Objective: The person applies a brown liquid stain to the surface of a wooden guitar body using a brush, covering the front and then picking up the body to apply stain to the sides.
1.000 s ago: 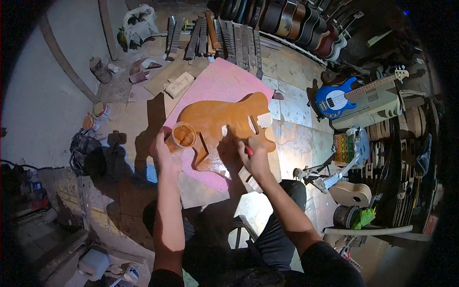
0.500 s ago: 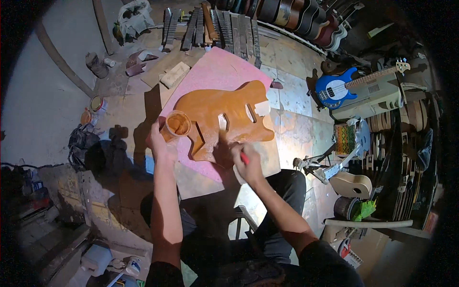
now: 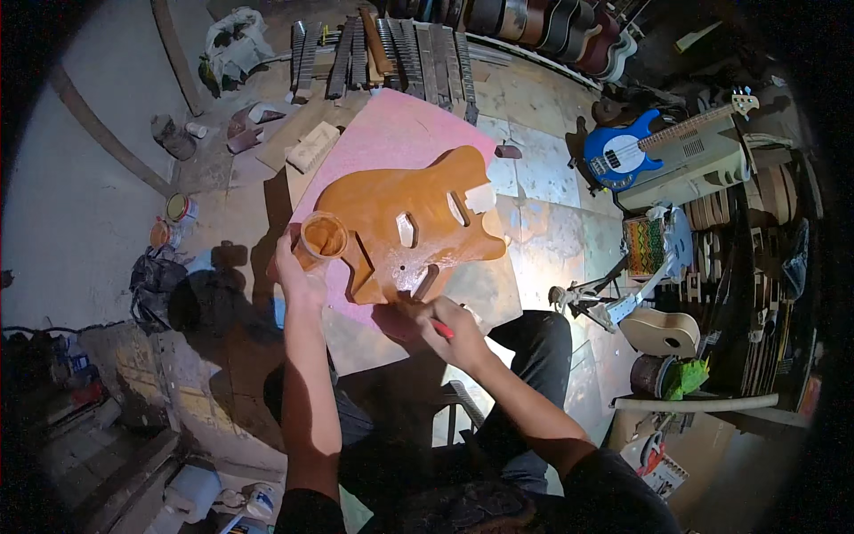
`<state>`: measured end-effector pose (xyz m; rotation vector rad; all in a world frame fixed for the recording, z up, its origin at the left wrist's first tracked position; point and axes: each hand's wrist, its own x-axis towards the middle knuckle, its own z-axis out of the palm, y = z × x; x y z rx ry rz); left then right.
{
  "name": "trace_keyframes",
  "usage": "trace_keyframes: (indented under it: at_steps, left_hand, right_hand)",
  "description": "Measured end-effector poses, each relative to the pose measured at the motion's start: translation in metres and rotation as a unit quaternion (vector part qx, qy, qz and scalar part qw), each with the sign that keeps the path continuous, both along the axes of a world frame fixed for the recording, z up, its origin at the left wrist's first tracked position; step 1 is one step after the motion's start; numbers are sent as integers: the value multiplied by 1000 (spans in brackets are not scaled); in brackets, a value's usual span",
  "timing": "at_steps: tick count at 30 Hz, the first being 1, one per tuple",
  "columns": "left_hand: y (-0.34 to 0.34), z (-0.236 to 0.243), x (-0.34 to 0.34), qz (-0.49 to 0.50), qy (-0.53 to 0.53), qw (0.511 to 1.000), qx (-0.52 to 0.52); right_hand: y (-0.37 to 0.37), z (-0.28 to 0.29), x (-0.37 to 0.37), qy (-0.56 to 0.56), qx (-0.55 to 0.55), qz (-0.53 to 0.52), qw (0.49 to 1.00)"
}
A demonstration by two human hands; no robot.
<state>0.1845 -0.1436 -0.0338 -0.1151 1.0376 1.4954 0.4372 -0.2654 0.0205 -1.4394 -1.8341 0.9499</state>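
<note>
While the left hand (image 3: 300,278) grips a cup (image 3: 310,257), the right hand (image 3: 458,331) clasps a brush (image 3: 442,329)

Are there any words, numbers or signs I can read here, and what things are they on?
None can be read clearly.
Orange guitar body: no lettering that I can see.
Tan block beyond it: any marks are too blurred.
Round can at the left: label too small.
White tub, lower left: label too small.
White sheet, lower right: marks too small.
</note>
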Motion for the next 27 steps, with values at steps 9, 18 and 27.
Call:
trace_keyframes:
  at_steps: [9,18,27]
  left_hand:
    - [0,-13,5,19,4,1000,2]
    - [-2,-13,11,6,49,998,45]
    - [2,2,18,6,42,999,9]
  right_hand:
    - [11,-2,58,9,24,-173,985]
    - [15,-13,110,22,46,-355,933]
    - [8,-37,136,71,21,-375,924]
